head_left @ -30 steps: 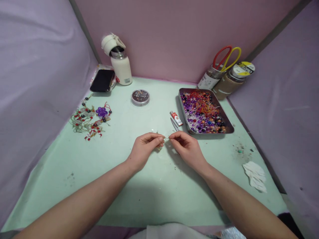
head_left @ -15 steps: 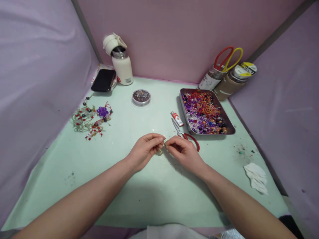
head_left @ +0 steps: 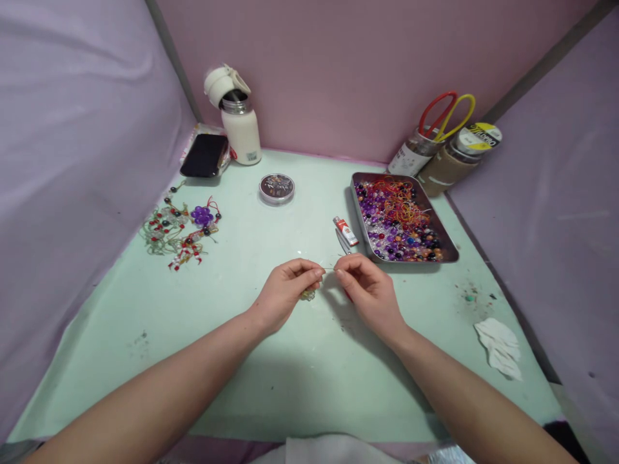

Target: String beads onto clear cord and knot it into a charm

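Observation:
Low over the middle of the green table, my left hand pinches a thin cord. A small clear and yellowish beaded piece hangs under its fingertips. The cord runs taut across a short gap to my right hand, whose thumb and forefinger are closed on the other end. Just beyond my right hand, scissors lie mostly hidden beneath it, with only the blades showing. A red and white lighter rests beside the blades.
A metal tray of beads and threads is at the right, with jars behind. Beaded strings lie at the left, near a phone and an open white bottle. A round tin and a crumpled tissue also lie there.
My right hand has moved right and slightly up, away from my left hand, drawing the cord straight. It now covers the scissors' red handles.

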`<action>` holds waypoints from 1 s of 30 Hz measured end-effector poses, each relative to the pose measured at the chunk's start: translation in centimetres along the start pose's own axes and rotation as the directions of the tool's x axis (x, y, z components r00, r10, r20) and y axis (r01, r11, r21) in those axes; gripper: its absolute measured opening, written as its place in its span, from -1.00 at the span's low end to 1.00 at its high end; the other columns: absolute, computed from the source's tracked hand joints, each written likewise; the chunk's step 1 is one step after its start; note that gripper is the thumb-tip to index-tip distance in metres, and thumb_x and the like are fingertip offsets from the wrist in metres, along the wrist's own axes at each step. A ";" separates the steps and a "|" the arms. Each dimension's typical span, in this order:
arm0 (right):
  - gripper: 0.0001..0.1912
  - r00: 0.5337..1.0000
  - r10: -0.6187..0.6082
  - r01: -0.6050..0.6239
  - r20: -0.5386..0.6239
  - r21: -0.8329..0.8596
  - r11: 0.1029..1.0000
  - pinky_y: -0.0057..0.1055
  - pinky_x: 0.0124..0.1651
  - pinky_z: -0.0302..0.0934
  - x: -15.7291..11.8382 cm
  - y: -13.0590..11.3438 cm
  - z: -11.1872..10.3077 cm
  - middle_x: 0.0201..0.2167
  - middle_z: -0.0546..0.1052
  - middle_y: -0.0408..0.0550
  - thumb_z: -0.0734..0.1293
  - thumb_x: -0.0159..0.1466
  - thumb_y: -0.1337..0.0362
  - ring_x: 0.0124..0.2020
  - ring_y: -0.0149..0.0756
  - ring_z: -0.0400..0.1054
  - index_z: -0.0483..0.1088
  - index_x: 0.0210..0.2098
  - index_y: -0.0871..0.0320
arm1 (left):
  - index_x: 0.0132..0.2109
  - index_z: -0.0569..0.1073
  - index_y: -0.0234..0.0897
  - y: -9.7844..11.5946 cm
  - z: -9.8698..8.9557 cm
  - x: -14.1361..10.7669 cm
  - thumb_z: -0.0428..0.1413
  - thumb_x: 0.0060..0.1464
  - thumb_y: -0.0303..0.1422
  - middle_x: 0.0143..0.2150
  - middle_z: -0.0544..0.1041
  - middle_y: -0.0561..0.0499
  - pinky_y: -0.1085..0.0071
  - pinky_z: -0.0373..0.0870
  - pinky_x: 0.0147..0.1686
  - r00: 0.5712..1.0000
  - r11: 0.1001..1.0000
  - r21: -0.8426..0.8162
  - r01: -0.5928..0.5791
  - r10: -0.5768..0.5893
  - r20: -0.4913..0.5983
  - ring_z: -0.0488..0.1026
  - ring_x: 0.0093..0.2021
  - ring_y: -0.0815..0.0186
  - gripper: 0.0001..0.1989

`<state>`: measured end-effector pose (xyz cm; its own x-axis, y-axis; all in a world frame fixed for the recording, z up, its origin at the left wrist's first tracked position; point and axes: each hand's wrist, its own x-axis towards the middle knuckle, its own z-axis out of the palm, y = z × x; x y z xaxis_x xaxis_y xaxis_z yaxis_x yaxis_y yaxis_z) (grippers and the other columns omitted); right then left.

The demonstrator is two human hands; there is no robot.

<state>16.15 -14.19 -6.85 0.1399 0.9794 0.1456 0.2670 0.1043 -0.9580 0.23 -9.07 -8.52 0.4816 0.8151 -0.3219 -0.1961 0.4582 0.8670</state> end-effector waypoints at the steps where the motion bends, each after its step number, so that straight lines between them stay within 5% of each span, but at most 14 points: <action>1: -0.86 0.997 0.079 -0.078 -0.016 0.057 0.995 -0.39 -0.31 0.18 0.0 0.0 -0.1 -0.39 0.41 -0.11 0.30 0.28 0.17 -0.38 -0.35 0.27 0.37 -0.36 0.09 | -0.34 0.53 -0.31 0.0 0.0 0.0 0.27 -0.05 -0.24 -0.48 0.43 0.06 0.46 0.22 -0.38 1.000 1.000 0.030 0.000 0.000 0.011 0.32 -0.43 0.44 -0.79; 4: -0.78 0.962 0.272 -0.264 -0.012 0.200 0.943 -0.45 -0.46 0.12 0.2 -0.1 -0.1 -0.44 0.44 -0.14 0.36 0.22 0.08 -0.49 -0.41 0.24 0.37 -0.35 0.10 | -0.34 0.53 -0.31 -0.1 0.0 -0.1 0.27 -0.05 -0.22 -0.48 0.43 0.06 0.44 0.22 -0.39 0.998 0.992 0.124 -0.012 0.005 0.056 0.29 -0.44 0.43 -0.78; 9: -0.72 0.933 0.359 -0.339 0.010 0.360 0.870 -0.50 -0.55 0.01 0.5 0.2 -0.1 -0.52 0.42 -0.18 0.42 0.14 0.05 -0.56 -0.45 0.20 0.35 -0.37 0.11 | -0.32 0.56 -0.31 -0.1 0.0 -0.1 0.28 -0.09 -0.22 -0.44 0.45 0.04 0.45 0.19 -0.44 0.996 0.971 0.240 -0.017 -0.004 0.086 0.27 -0.46 0.44 -0.76; 30: -0.78 0.942 0.333 -0.318 0.038 0.418 0.851 -0.50 -0.44 0.09 0.5 1.2 0.1 -0.49 0.44 -0.19 0.42 0.16 0.12 -0.51 -0.47 0.21 0.36 -0.38 0.12 | -0.43 0.50 -0.32 0.5 0.3 -0.4 0.27 -0.08 -0.28 -0.57 0.35 0.11 0.47 0.05 -0.50 0.985 0.993 0.013 0.120 -0.120 0.126 0.18 -0.54 0.49 -0.82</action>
<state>16.41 -13.54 -7.96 0.1841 0.9641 -0.1913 -0.2163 -0.1501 -0.9647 0.23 -9.29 -7.87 0.6054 0.7029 -0.3734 -0.1258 0.5478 0.8271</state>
